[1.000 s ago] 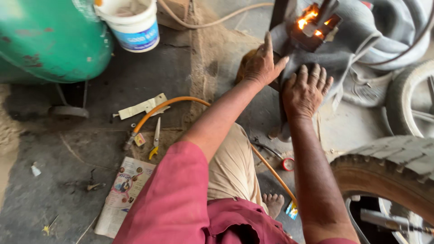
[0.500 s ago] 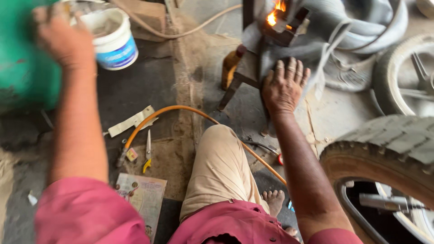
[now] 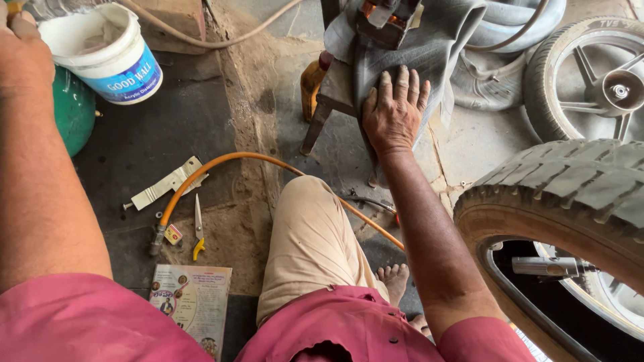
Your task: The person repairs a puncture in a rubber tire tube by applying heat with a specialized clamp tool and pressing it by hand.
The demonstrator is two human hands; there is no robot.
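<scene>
The right hand (image 3: 394,114) lies flat, fingers spread, on the grey rubber inner tube (image 3: 436,47) draped over the small stand at twelve o'clock. The left hand (image 3: 23,50), up at ten o'clock beside the white plastic bucket (image 3: 107,57), is cut off by the frame edge, so its grip cannot be told. A worn black tyre (image 3: 563,188) stands at three o'clock.

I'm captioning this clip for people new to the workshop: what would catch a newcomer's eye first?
Probably the right hand, pressed flat on a grey rubber inner tube draped over a small stand at top centre. Next, the big treaded tyre at the right edge, and the orange hose curving across the dark floor. At top left, the left hand is raised beside a white plastic bucket.
</scene>
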